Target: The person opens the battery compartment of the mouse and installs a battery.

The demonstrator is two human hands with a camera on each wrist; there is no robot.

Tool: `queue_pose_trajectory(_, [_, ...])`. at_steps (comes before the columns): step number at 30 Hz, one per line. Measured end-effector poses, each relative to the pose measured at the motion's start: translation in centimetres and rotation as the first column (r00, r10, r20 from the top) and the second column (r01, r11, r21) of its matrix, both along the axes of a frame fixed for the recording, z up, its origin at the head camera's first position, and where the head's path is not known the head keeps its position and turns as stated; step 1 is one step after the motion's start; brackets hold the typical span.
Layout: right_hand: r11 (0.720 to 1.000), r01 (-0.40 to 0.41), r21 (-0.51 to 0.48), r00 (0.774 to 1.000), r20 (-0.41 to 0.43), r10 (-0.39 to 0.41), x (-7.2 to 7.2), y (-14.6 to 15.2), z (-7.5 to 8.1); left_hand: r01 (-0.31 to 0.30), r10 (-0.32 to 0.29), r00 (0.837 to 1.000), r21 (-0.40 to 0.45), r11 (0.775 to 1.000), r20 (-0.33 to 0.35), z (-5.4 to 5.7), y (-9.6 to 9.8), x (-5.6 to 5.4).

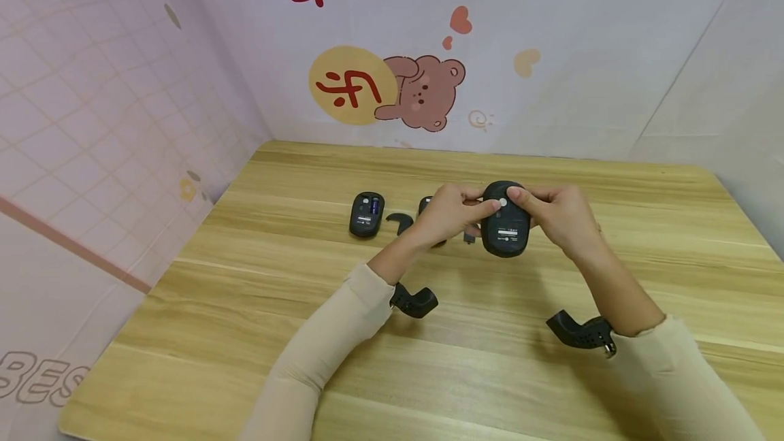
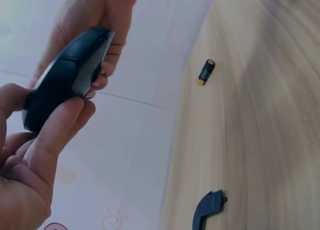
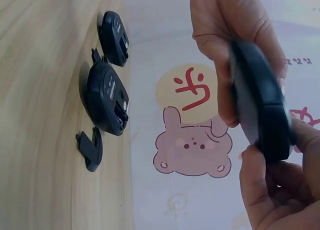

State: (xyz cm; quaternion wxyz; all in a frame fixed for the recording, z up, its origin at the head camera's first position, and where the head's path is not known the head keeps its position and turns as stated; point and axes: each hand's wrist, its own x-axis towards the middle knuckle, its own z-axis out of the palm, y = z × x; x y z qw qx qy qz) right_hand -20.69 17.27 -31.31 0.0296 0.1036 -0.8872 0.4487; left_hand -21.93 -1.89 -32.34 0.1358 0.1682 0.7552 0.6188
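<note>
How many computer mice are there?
3. The raised mouse is held above the table. On the table, in the head view, the left mouse lies bottom-up; the middle mouse, partly hidden there, is to its right.

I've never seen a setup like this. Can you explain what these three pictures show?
There is no robot here, just a person's two bare hands. The wide picture comes from a camera on the head, looking forward and down; the other two come from cameras on the left and right wrists. The left hand and right hand together hold a black computer mouse, its underside facing the head camera. On the wooden table lie two more mice, bottoms up, and two small black pieces that look like battery covers. The left wrist view also shows a loose battery on the table.
</note>
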Motion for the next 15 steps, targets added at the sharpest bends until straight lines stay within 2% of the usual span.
queue_pose_trajectory(6, [0.999, 0.0, -0.035, 0.996, 0.089, 0.003, 0.2, -0.7, 0.1, -0.011, 0.01, 0.999, 0.03, 0.999, 0.039, 0.0, -0.7, 0.3])
queue_pose_trajectory(15, [0.999, -0.033, 0.019, 0.987, 0.157, 0.03, 0.2, -1.4, 0.2, 0.01, -0.012, 0.999, 0.047, 0.999, 0.043, -0.3, -1.8, 0.5])
